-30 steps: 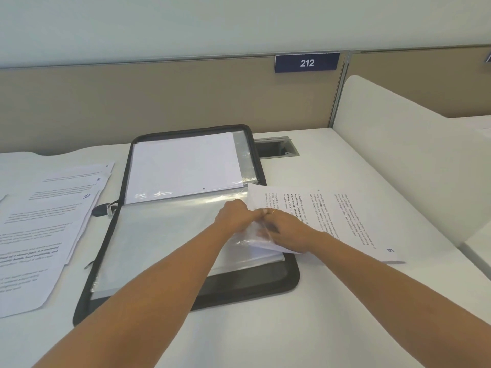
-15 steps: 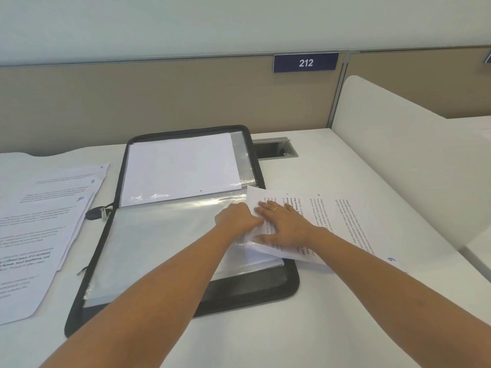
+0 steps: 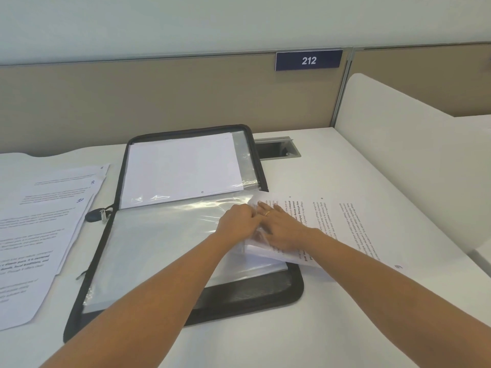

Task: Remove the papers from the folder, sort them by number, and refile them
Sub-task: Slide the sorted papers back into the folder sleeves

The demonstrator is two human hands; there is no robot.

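Left of the folder (image 3: 186,310): loose papers (image 3: 39,235) lay fanned and overlapping on the desk (image 3: 265,341), handwritten numbers 8 and 10 legible at their far corners. At the folder's left edge, level with its spine, sat the zipper pull (image 3: 97,215). The folder itself lay open flat, black zip rim all round; its far half held a white sheet (image 3: 183,168) behind plastic, blank side up. Over the folder's near half lay a clear sleeve (image 3: 164,240). Left hand (image 3: 239,219): at the folder's right edge, fingers curled tight, gripping the clear sleeve at its open side; fingertips hidden under the knuckles. Right hand (image 3: 284,229): touching the left hand, palm down, fingers straight and spread narrow, pressing flat on a printed sheet (image 3: 358,229); a ring (image 3: 267,213) on one finger. The printed sheet's left end overlapped the folder's right edge at the sleeve mouth; how far it sat inside, cannot tell. The rest of it extended right of the folder across the desk, a handwritten number at its near corner. Beyond the folder's far right corner: a recessed cable port (image 3: 276,148). Further right, a white divider (image 3: 398,155). Behind the folder, a sign reading 212 (image 3: 308,60).
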